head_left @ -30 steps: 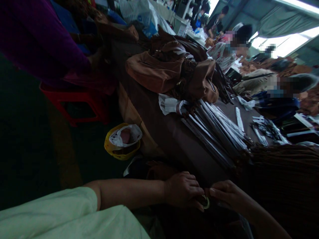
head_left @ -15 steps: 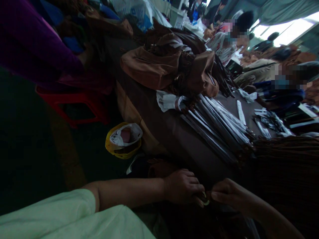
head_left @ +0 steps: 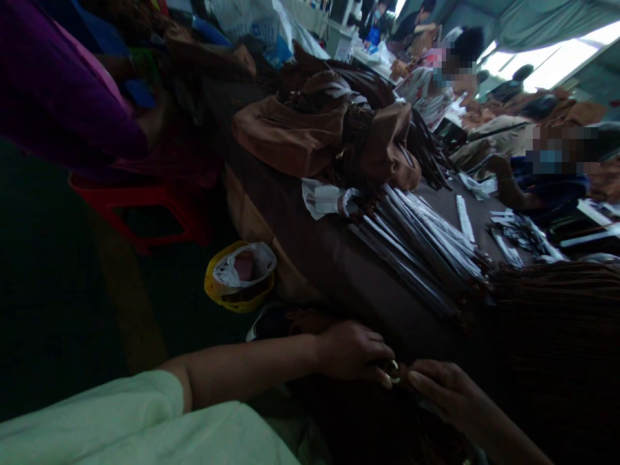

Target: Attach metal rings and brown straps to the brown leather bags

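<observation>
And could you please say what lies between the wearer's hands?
In the head view, a gold-coloured ring sits between the left hand and the right hand, nearer the left.

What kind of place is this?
Probably a workshop, maybe for bags: brown bag-like pieces lie on a long table near a bundle of pale strips, and several people are around.
</observation>
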